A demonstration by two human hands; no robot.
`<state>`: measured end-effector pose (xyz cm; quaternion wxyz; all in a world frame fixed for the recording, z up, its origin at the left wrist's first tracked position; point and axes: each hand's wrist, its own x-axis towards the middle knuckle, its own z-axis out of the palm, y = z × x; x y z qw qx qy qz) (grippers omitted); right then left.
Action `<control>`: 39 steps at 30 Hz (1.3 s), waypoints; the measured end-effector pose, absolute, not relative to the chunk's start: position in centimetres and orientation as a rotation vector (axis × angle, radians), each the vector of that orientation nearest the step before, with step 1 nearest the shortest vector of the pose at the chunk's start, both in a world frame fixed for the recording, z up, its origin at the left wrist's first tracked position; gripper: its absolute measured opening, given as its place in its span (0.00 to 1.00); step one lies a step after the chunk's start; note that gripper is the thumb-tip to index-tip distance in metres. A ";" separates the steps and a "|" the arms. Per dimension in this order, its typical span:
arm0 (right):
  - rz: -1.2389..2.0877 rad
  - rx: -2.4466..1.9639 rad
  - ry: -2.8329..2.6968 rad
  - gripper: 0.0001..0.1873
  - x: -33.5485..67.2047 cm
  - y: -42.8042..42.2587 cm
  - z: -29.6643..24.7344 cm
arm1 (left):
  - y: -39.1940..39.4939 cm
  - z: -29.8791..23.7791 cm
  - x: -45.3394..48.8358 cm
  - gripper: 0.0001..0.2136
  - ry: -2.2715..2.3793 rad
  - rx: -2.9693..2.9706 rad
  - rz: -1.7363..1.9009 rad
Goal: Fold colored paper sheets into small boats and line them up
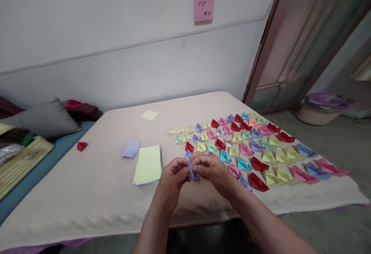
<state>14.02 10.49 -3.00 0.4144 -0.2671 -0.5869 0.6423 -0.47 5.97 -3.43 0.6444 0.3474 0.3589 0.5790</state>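
Observation:
A small folded piece of purple paper (191, 166) is pinched between my two hands, above the front of the cloth-covered table. My left hand (174, 173) grips its left side with thumb and fingers. On its right side, my right hand (209, 166) is closed the same way. The fingers cover much of the paper, so its exact folded shape is partly hidden. Just left of my hands lies a stack of coloured paper (147, 165) with a pale yellow sheet on top. Beside that stack is a piece of purple paper (131, 149).
Rows of folded paper boats (259, 164) in several colours cover the table's right side. A yellow paper (150, 115) lies near the back, and a red folded paper (82, 146) at the left. A pink note (204, 6) hangs on the wall. A bin (320, 109) stands right.

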 end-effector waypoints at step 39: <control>2.159 -0.917 -0.421 0.07 13.0 11.3 -5.0 | 6.7 -4.6 -0.3 0.05 1.311 1.271 1.460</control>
